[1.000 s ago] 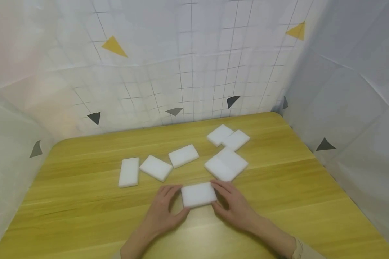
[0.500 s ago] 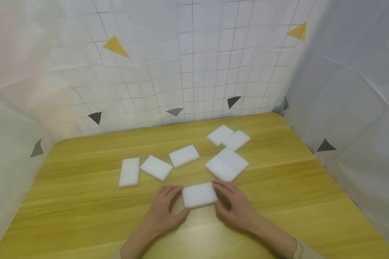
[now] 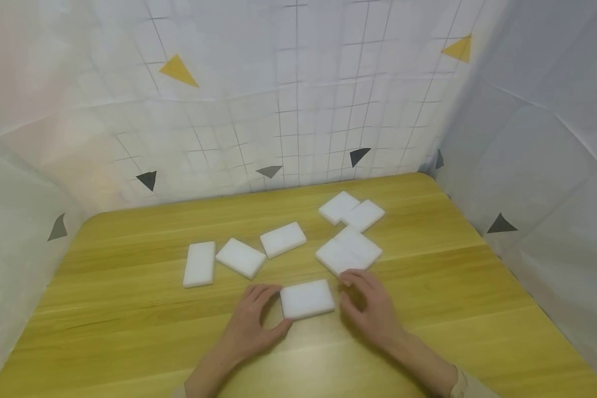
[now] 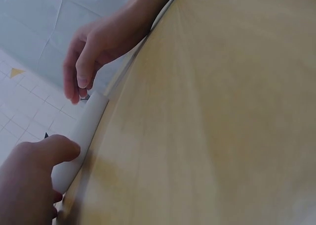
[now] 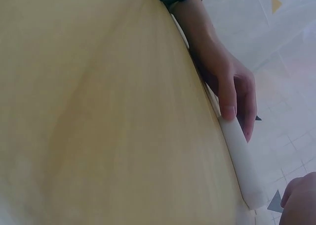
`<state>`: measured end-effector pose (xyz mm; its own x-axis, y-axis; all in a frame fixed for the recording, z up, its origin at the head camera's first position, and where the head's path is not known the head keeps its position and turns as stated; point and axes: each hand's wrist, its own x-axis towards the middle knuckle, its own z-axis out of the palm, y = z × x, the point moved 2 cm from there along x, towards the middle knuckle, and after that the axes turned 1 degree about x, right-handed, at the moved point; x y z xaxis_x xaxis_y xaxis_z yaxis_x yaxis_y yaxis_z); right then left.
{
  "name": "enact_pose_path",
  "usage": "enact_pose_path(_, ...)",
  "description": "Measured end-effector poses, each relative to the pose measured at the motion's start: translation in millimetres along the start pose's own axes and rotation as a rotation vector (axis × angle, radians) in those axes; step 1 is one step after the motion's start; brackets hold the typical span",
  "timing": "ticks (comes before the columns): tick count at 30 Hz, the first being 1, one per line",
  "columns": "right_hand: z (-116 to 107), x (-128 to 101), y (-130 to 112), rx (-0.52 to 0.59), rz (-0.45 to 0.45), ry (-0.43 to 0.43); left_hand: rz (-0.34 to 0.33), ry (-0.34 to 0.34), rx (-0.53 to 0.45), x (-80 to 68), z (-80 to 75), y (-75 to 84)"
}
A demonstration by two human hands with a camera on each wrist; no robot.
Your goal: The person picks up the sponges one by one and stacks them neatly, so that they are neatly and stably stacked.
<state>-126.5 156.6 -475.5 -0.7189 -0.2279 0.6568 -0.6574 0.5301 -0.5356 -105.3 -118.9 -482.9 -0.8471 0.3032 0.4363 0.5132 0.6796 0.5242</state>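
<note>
A white rectangular block like a melamine sponge (image 3: 307,299) lies flat on the wooden table near its front, in the middle of the head view. My left hand (image 3: 254,320) pinches its left end, thumb at the near corner and fingers at the far one. The left wrist view shows that thumb (image 4: 64,150) against the sponge's side. My right hand (image 3: 373,312) is off the sponge's right end, a small gap apart, fingers loosely bent around nothing. Its fingertips overlap the near corner of two sponges (image 3: 348,251) laid side by side as a square.
Left of centre lie three single white sponges: an upright one (image 3: 199,264), a slanted one (image 3: 240,258) and another (image 3: 283,239). Two more, one (image 3: 338,207) touching the other (image 3: 363,215), lie farther back right. Pale patterned sheets (image 3: 298,110) stand around the table (image 3: 129,309).
My right hand has let go of the sponge's right end and moved a little to the right. The left hand and the sponge stay in place.
</note>
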Motion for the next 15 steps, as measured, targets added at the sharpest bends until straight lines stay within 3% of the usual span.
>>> enact_pose_path(15,-6,5,16,-0.163,0.085,0.089,-0.029,-0.017,-0.014,1.2,-1.5,0.5)
